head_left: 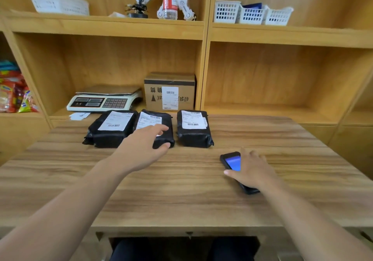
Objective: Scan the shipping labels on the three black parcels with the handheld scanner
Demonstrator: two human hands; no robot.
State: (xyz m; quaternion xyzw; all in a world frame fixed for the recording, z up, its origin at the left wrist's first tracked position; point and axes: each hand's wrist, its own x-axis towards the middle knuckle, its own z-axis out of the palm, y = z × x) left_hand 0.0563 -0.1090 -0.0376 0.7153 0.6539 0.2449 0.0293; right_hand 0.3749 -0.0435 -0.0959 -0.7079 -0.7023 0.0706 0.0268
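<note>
Our left hand (144, 146), fingers spread, rests over the middle parcel (159, 126) at frame centre. Our right hand (253, 170) lies, fingers loosely apart, on the scanner (232, 160) at centre right.

Labels (116, 120) — print too small, illegible

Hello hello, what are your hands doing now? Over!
Left hand open, reaching over middle parcel. Right hand resting on scanner, not lifted. Nothing in the way.
</note>
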